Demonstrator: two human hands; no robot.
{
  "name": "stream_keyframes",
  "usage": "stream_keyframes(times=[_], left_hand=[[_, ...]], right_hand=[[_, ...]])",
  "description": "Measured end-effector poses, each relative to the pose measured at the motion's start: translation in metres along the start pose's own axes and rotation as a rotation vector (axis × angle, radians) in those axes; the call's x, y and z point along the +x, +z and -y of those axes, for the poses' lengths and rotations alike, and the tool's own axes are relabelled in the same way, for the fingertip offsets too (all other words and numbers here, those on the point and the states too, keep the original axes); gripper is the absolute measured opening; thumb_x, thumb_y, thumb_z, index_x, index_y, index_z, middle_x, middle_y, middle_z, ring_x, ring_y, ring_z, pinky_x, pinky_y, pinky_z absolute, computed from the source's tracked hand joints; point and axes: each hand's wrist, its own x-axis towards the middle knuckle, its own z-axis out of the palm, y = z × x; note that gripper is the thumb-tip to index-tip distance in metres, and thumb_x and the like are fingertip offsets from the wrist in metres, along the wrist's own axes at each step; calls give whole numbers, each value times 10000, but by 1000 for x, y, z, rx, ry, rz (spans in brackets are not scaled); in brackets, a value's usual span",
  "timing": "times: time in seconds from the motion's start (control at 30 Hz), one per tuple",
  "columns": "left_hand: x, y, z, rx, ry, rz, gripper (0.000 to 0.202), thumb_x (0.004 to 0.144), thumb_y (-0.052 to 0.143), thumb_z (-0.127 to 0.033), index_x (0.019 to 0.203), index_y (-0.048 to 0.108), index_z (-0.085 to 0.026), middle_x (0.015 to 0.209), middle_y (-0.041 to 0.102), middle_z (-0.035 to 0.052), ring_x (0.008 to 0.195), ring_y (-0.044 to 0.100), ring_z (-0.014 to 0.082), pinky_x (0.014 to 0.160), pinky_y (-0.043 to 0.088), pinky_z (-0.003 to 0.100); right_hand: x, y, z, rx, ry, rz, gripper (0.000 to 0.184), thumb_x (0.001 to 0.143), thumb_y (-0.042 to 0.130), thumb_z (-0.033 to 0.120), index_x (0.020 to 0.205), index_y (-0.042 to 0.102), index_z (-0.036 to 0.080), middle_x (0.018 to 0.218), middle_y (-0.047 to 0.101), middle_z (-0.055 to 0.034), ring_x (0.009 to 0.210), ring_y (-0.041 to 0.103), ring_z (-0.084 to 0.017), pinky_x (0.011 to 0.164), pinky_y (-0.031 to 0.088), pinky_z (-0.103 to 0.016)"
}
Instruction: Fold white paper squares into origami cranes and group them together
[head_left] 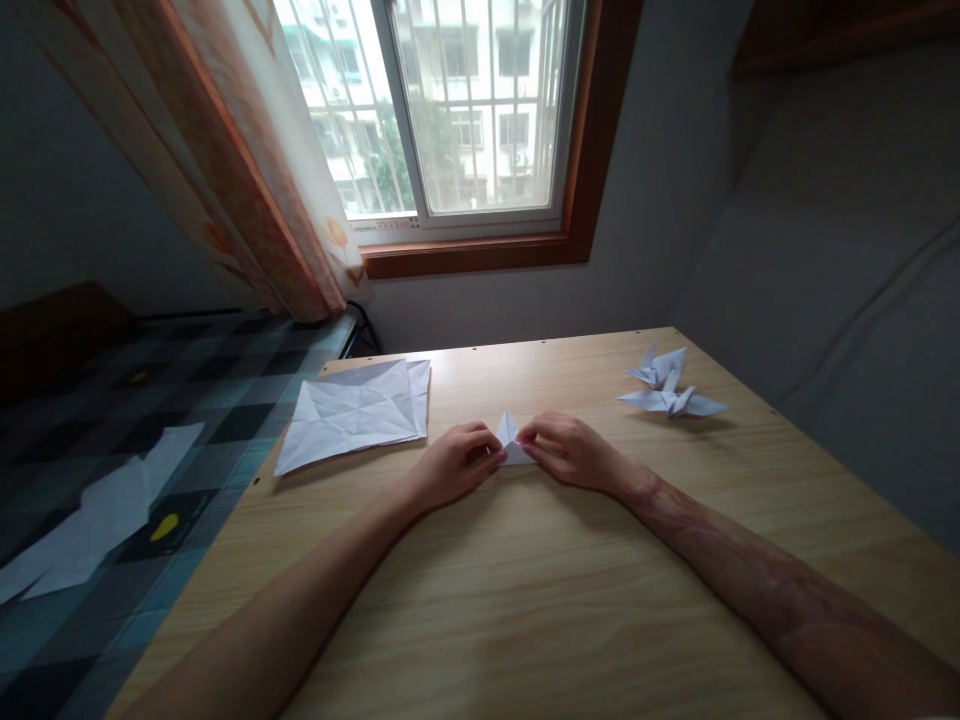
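Observation:
A small folded piece of white paper [508, 428] lies on the wooden table between my two hands, its pointed tip facing away from me. My left hand [461, 463] pinches its left side with thumb and fingers. On the other side, my right hand [574, 450] grips the right edge the same way. The fingers cover both side edges of the paper. To the right, farther back, two folded paper cranes [673, 400] rest close together. Creased sheets of white paper [360, 408] lie stacked to the left of my left hand.
The pale wooden table [495, 620] ends at a wall below a barred window [480, 110]. Along its left side stands a bed with a checked cover [225, 400], where torn white paper [112, 505] lies. A patterned curtain [255, 150] hangs at the back left.

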Motion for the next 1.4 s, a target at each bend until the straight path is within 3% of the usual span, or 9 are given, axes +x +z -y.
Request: stream_keyframes(times=[0.13,0.33,0.47,0.6,0.73,0.9,0.97,1.2,1.4], left_hand=[[0,1,1,-27,-47,18,189,1047,647,-355,1014,727,-188,727,613,-27,643,515,124,614,404,242],[-2,3,0,-6,-76,-32,152,1023,655,-328,1014,722,-192,790,634,-11,676,530,131,621,418,243],[-1,5,2,-27,-63,-71,111,1008,646,-266,1045,719,-190,875,629,1,677,545,114,624,433,232],[-2,6,4,-32,-28,-45,143,1016,597,-200,1070,729,-192,1030,646,30,678,574,85,643,461,224],[-2,4,2,10,26,-25,198,1020,583,-175,1128,747,-200,1092,669,54,684,588,93,655,484,237],[-1,1,-1,171,132,-49,278,962,600,-103,1170,743,-220,1140,722,87,1067,684,235,973,561,365],[0,0,-1,210,141,-37,327,925,615,-79,1188,743,-224,1157,726,88,1114,671,256,1023,556,404],[-1,4,-1,308,212,-54,196,1041,628,-207,1139,794,-245,1158,770,69,1037,680,238,1029,549,427],[-1,-5,5,293,239,44,247,1114,597,-317,1237,809,-279,1227,767,70,1044,696,217,955,566,369]], right_hand=[[-1,0,0,32,25,11,181,995,745,234,1173,717,242,1051,802,-60,961,750,-236,896,586,-370],[0,6,-4,89,62,-6,328,968,724,143,1282,697,233,1071,798,-50,989,752,-218,937,588,-363],[1,8,-6,110,83,4,324,960,732,116,1264,698,224,1078,786,-48,993,735,-213,944,576,-359],[2,7,-6,75,58,38,184,980,708,108,1121,724,226,1061,760,-57,997,708,-226,921,564,-366],[3,2,0,22,-9,66,174,976,724,132,1112,732,241,1149,746,-88,1098,689,-269,1006,561,-418],[4,-2,5,-8,-30,102,403,871,699,22,1196,722,259,1219,727,-84,1162,667,-288,1064,553,-448],[3,-2,5,-6,-25,106,425,857,676,-4,1190,724,256,1223,724,-80,1174,663,-284,1074,550,-446],[4,2,1,-22,-39,81,124,1014,683,131,1054,731,238,1167,736,-90,1098,681,-260,1003,565,-419],[3,5,-4,-47,-32,61,82,1049,682,169,1034,725,237,1155,737,-95,1084,679,-258,979,569,-414]])
